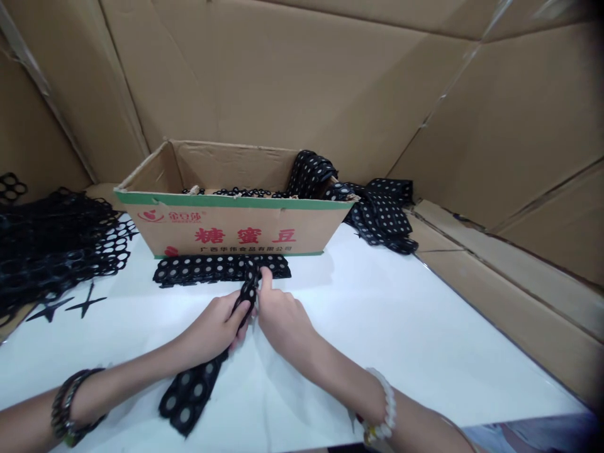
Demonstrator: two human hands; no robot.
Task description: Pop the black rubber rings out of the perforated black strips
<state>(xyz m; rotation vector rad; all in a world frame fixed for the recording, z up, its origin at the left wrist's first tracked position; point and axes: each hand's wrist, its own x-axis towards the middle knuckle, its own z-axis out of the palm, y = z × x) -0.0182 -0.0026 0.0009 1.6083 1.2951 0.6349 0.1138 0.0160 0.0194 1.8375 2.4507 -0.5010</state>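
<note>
Plainly, the black dotted strip point(197, 387) lay before the carton point(311, 229), its long axis slanting from the carton's foot toward the person. The left hand point(223, 328) pinched it; the right hand point(283, 318), nearer the carton, had it just leftward; its grip I could not tell.

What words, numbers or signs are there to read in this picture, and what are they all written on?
All on the cardboard box front:
"糖蜜豆", big red print.
"广西华伟食品有限公司", small dark print underneath.
"金豆莎", red upper-left name; the last character is a bit unclear.
Tiny letters under that: too blurred to read.
Red logo beside the name: no words I can read.
</note>
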